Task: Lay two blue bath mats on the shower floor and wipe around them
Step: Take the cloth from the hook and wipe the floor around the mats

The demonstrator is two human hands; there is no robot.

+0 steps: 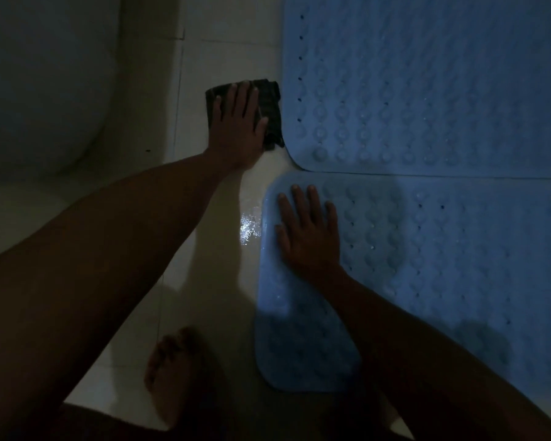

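Observation:
Two blue bubbled bath mats lie flat on the pale tiled floor [204, 249], edge to edge. The far mat [427, 84] fills the upper right; the near mat [442, 249] runs along the lower right. My left hand [237, 128] presses flat, fingers straight, on a dark checked cloth [269, 106] on the tiles just left of the far mat's corner. My right hand [309, 230] rests flat with spread fingers on the near mat's left end.
A white rounded fixture [45, 90] bulges in at the upper left. A wet shiny patch [248, 227] sits on the tiles beside the near mat. My bare foot [175, 370] stands on the floor at the bottom centre. The scene is dim.

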